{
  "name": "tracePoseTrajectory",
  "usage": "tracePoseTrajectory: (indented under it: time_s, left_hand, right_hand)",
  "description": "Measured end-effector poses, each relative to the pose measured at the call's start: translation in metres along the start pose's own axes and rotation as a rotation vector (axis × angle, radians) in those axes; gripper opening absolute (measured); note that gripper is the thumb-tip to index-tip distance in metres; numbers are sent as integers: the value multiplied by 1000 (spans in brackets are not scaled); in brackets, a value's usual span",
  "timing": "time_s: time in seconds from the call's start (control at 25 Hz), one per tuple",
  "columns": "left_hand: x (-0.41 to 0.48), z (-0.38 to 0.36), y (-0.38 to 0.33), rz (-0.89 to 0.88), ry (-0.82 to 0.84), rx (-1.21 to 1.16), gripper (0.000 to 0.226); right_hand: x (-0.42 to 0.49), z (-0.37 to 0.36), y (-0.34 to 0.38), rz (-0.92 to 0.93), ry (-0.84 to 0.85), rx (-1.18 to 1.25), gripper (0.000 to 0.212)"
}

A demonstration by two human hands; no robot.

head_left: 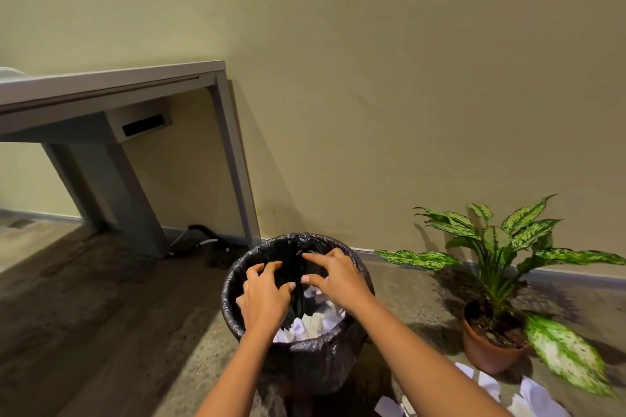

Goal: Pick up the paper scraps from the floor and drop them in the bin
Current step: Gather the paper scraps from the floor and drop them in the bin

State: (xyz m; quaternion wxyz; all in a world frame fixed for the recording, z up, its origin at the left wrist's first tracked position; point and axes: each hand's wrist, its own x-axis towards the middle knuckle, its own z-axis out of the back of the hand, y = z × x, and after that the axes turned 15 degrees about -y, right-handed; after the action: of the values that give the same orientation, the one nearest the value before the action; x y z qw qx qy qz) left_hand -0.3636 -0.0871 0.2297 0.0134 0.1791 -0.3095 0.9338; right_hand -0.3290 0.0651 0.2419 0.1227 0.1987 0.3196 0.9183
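A round bin [306, 357] lined with a black plastic bag stands on the floor in front of me. White paper scraps [310, 325] lie inside it. Both my hands hover over its mouth with fingers spread and nothing in them: my left hand [264, 294] over the left side, my right hand [333, 276] over the right. More white paper scraps [531, 394] lie on the floor at the lower right, beside the plant pot.
A potted plant [491, 349] with speckled leaves stands right of the bin. A grey desk [111, 91] stands against the wall at the left, with cables [203, 237] on the floor under it. A beige wall runs behind everything.
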Motion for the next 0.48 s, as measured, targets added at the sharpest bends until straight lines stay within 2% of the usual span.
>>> tracePoseTrajectory:
  time_s: [0.2, 0.48]
  left_hand:
    - [-14, -5, -14, -12, 0, -25, 48]
    - [-53, -20, -65, -245, -6, -97, 45]
  right_hand:
    - [-7, 8, -12, 42, -135, -15, 38]
    - [-30, 46, -41, 44, -308, -57, 32]
